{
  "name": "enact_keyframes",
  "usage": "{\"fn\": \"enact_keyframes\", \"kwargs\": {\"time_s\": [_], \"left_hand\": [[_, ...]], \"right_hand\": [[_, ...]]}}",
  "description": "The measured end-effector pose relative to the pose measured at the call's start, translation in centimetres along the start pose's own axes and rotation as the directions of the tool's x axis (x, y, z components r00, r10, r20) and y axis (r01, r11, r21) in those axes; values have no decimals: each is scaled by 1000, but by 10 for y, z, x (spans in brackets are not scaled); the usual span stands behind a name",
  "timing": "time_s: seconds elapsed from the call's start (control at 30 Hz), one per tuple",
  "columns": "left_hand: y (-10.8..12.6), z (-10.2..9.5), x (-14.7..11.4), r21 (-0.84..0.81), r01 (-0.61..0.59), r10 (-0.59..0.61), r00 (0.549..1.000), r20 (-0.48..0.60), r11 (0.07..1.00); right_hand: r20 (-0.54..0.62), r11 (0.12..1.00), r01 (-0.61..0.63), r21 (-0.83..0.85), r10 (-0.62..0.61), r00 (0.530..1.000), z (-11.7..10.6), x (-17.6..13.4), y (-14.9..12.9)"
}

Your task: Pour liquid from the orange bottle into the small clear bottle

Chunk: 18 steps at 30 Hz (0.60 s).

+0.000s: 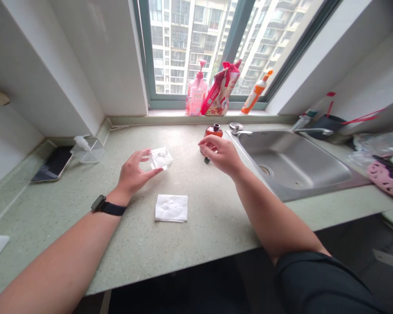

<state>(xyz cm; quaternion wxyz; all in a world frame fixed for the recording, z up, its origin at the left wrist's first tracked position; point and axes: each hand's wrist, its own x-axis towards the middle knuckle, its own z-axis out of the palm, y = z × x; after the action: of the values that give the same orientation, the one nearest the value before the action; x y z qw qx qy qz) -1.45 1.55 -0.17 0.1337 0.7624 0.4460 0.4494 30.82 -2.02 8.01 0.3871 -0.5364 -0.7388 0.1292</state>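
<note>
My left hand (134, 172), with a black watch on the wrist, grips a clear square bottle (161, 158) between thumb and fingers. The bottle is tilted above the counter, and its top is toward me. My right hand (221, 152) hovers with loosely bent fingers in front of an amber bottle (212, 130) with an uncapped dark neck. Nothing shows between those fingers. Much of the amber bottle is hidden behind this hand. Just below the fingers lies a small black cap (206, 160). A folded white tissue (171, 208) rests on the counter nearer to me.
To the left are a phone (52, 163) and a clear pump dispenser (87, 149). A steel sink (301, 192) is set into the counter (196, 244) at right. On the windowsill stand a pink pump bottle (195, 96), a red bag (221, 91) and an orange-white bottle (256, 95).
</note>
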Motion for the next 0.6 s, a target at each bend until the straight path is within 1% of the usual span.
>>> {"fn": "enact_keyframes", "kwargs": {"time_s": [0.03, 0.07, 0.13, 0.17, 0.27, 0.3, 0.37, 0.43, 0.5, 0.6], "left_hand": [[0, 0, 0, 2, -4, 4, 1000, 8, 1000], [0, 0, 0, 5, -7, 7, 1000, 16, 1000], [-1, 0, -1, 12, -10, 9, 1000, 24, 1000], [-1, 1, -1, 15, -9, 8, 1000, 25, 1000], [-2, 1, -1, 22, -5, 5, 1000, 24, 1000], [-2, 2, -1, 23, -6, 5, 1000, 23, 1000], [-2, 2, -1, 24, -10, 10, 1000, 27, 1000], [-2, 2, -1, 22, -21, 21, 999, 31, 1000], [-1, 2, -1, 19, -33, 33, 999, 33, 999], [0, 1, -1, 21, -37, 36, 999, 38, 999]], "right_hand": [[25, 998, -39, -50, 41, 999, -9, 2, 5], [83, 994, -61, -94, 69, 994, -17, 3, 11], [233, 981, -59, -183, 101, 967, -30, 3, 24], [276, 974, -47, -222, 109, 955, -35, 2, 31], [279, 938, -48, -344, 151, 948, -45, 2, 53], [279, 920, -68, -386, 187, 942, -47, 1, 61], [297, 873, -135, -468, 299, 907, -51, 1, 75], [334, 838, -188, -511, 396, 856, -54, 1, 86], [374, 824, -217, -523, 451, 811, -54, 2, 94], [427, 808, -227, -543, 499, 754, -51, 5, 100]]}}
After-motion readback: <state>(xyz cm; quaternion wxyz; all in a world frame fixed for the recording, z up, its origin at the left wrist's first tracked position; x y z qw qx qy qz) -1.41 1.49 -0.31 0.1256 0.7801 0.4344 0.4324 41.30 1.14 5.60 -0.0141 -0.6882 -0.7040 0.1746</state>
